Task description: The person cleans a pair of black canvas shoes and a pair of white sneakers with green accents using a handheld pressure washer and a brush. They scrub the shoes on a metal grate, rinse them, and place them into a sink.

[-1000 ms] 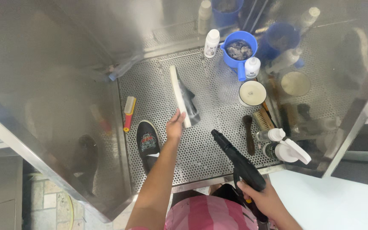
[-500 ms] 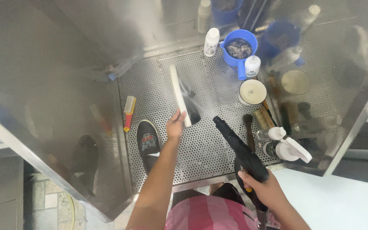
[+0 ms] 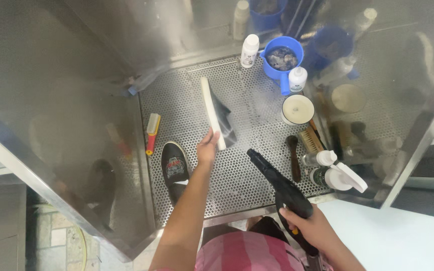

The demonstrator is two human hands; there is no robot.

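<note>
Shoe held: one dark shoe with white sole point(image 3: 216, 116), tipped on its side near the middle of the perforated metal tray point(image 3: 237, 180), sole facing left.
Left hand: left hand point(image 3: 207, 149) grips the shoe's near end, fingers pressed around the sole edge.
Right hand: right hand point(image 3: 311, 226) at the tray's front edge, fingers wrapped tight on the grip of a black spray gun point(image 3: 277, 183); its nozzle points toward the shoe.
Step in hand: seemingly spraying the upturned shoe; a faint mist hangs by it.
Next move calls for: probably a steady aim and turning the shoe to reach its other faces.
Second shoe: one black slip-on point(image 3: 174, 168), flat near the front left corner.
Brushes: one red and yellow brush point(image 3: 151, 131) at the left edge; two wooden ones point(image 3: 302, 150) at right.
Blue jug: one point(image 3: 281, 59), back edge.
White bottles: two point(image 3: 249, 50) by the jug.
Spray bottles: two point(image 3: 335, 174), front right.
Round tub: one point(image 3: 298, 109).
</note>
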